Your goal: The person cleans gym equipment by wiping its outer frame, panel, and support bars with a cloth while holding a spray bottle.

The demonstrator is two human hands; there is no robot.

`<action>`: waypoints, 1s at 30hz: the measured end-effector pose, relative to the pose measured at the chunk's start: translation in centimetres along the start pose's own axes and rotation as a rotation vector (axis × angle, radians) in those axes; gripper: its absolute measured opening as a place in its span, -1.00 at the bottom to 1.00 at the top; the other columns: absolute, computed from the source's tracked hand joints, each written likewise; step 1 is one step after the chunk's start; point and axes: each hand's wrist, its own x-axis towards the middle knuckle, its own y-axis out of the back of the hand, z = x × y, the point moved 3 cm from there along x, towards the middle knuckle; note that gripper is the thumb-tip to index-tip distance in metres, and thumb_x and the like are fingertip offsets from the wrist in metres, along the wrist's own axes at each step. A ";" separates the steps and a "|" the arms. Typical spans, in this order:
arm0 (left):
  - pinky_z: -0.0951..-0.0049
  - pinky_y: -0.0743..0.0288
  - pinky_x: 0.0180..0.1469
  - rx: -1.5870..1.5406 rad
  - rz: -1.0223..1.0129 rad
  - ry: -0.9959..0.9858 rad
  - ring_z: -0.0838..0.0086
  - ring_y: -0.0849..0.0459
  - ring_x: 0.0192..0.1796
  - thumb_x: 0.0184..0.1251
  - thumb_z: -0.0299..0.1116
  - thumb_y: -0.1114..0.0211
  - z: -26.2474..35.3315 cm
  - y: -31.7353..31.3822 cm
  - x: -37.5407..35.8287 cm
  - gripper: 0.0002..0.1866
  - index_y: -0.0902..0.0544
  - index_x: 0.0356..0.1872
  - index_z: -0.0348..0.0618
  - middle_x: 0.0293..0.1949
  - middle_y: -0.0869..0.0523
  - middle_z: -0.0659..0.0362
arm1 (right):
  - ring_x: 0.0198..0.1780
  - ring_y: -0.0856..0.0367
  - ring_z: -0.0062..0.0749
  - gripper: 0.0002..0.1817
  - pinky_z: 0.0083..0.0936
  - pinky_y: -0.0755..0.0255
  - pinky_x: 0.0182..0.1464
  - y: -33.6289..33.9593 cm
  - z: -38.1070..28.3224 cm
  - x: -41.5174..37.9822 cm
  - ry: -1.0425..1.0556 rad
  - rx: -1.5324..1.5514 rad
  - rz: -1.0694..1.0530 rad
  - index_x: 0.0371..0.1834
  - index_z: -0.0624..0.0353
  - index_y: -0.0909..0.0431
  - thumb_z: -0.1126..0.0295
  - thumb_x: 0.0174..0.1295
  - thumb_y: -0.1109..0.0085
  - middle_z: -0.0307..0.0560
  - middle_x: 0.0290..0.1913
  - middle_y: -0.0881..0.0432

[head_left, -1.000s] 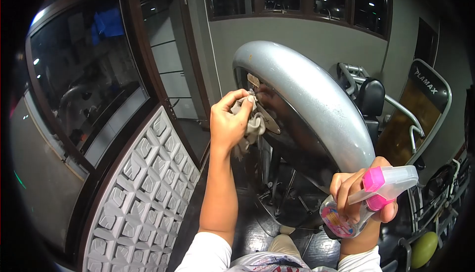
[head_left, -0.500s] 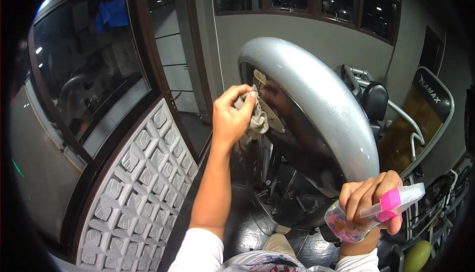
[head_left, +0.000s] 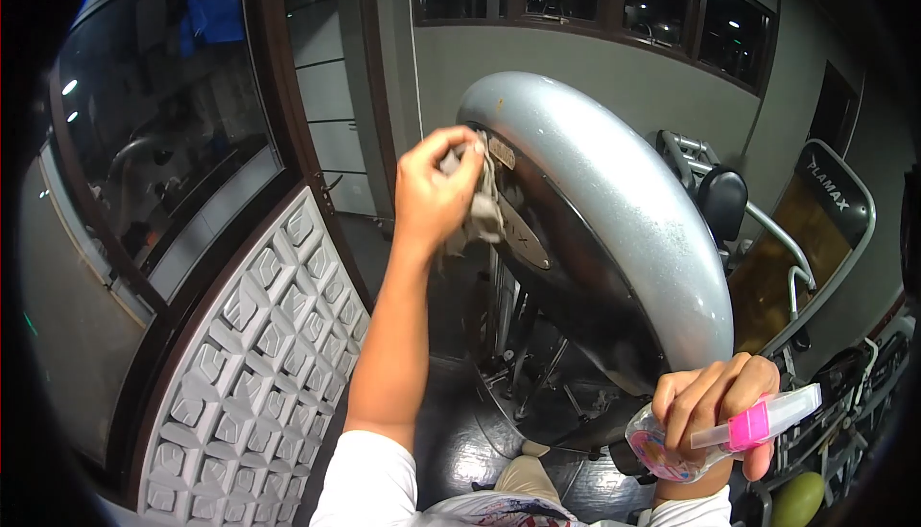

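Note:
My left hand [head_left: 434, 187] is closed on a crumpled grey cloth [head_left: 485, 215], which hangs from the fingers against the dark side panel [head_left: 566, 239] of a large gym machine. The machine has a thick, curved silver cover [head_left: 614, 172] arching over that panel. A small label [head_left: 502, 153] sits near the panel's upper end, just right of the cloth. My right hand [head_left: 715, 402] wraps round a clear spray bottle [head_left: 657, 445] with a pink and white trigger head. The bottle is tilted, its nozzle pointing right, beside the cover's lower end.
A white wall panel with raised blocks [head_left: 259, 364] stands on the left below a glass window. Behind it is a door [head_left: 331, 95]. Further right are a black padded seat [head_left: 724, 201], a PLAMAX board [head_left: 815, 230] and a green ball [head_left: 798, 500].
My left hand has moved up and slightly left with the cloth along the panel's edge, uncovering more of the plate below. My right hand still holds the spray bottle, slightly lower.

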 end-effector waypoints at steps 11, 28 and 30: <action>0.57 -0.51 -0.16 -0.082 0.018 -0.101 0.67 -0.62 -0.27 0.38 -0.45 -0.39 -0.9 -0.5 -1.2 -0.86 -0.73 -0.19 -0.34 -0.33 -0.76 0.26 | -0.43 -0.75 0.13 -0.51 -0.08 -0.38 -0.12 -0.1 -0.3 0.1 -0.023 -0.012 -0.018 -0.52 0.04 -0.34 0.19 0.20 -0.58 0.24 -0.54 -0.69; 0.52 -0.54 -0.12 -0.024 0.033 -0.061 0.64 -0.65 -0.23 0.37 -0.44 -0.39 0.7 -0.2 -0.7 -0.85 -0.73 -0.17 -0.34 -0.34 -0.77 0.23 | -0.47 -0.74 0.07 -0.51 -0.12 -0.39 -0.15 0.1 -0.4 -0.2 0.026 -0.019 0.033 -0.57 0.05 -0.36 0.15 0.22 -0.56 0.18 -0.54 -0.69; 0.52 -0.55 -0.04 -0.043 0.031 -0.038 0.63 -0.67 -0.18 0.36 -0.47 -0.40 -0.4 -0.6 -4.0 -0.86 -0.72 -0.18 -0.34 -0.30 -0.78 0.20 | -0.46 -0.75 0.06 -0.49 -0.12 -0.40 -0.15 0.1 -0.2 -0.5 0.061 -0.011 0.058 -0.59 0.04 -0.35 0.14 0.23 -0.56 0.18 -0.56 -0.69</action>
